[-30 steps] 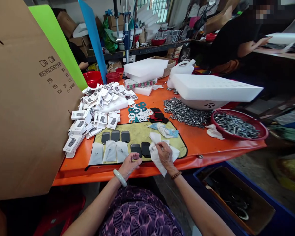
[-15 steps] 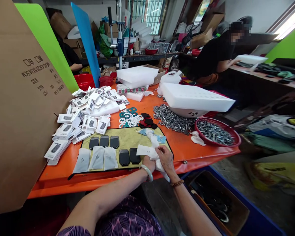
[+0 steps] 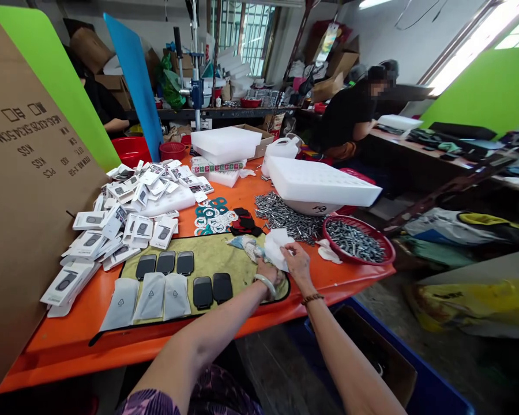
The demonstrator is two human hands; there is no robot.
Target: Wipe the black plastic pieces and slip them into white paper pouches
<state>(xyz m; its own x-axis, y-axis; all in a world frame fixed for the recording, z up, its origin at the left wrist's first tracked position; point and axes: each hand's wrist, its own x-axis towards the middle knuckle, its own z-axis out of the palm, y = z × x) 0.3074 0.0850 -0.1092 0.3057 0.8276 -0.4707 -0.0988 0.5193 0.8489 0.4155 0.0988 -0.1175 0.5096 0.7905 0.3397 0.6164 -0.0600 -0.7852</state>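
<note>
My right hand point(image 3: 298, 264) pinches a thin, flimsy white pouch point(image 3: 277, 242) that spreads upward from its fingers. Just left of it, my left hand point(image 3: 269, 273), with a pale bangle at the wrist, is closed low over the mat; whatever its fingers hold is hidden. A crumpled blue-and-white cloth point(image 3: 247, 246) lies beside its fingertips. On the yellow mat point(image 3: 237, 276), black rounded-square cases sit in a row of three point(image 3: 166, 262), with two more cases point(image 3: 212, 290) nearer me. Three white pouches with a printed recycling mark point(image 3: 150, 296) lie side by side at the mat's front left.
Small white boxes point(image 3: 140, 227) are heaped at left by a large carton point(image 3: 21, 190). Teal and white rings point(image 3: 211, 216) lie behind the mat. Metal pins point(image 3: 281, 213) and a red basket of them point(image 3: 357, 239) are at right. A co-worker point(image 3: 350, 109) sits beyond.
Both hands have moved forward over the mat, away from the table's front edge. The white pouch material, earlier stretched between them, now stands up from my right hand. The camera view has shifted.
</note>
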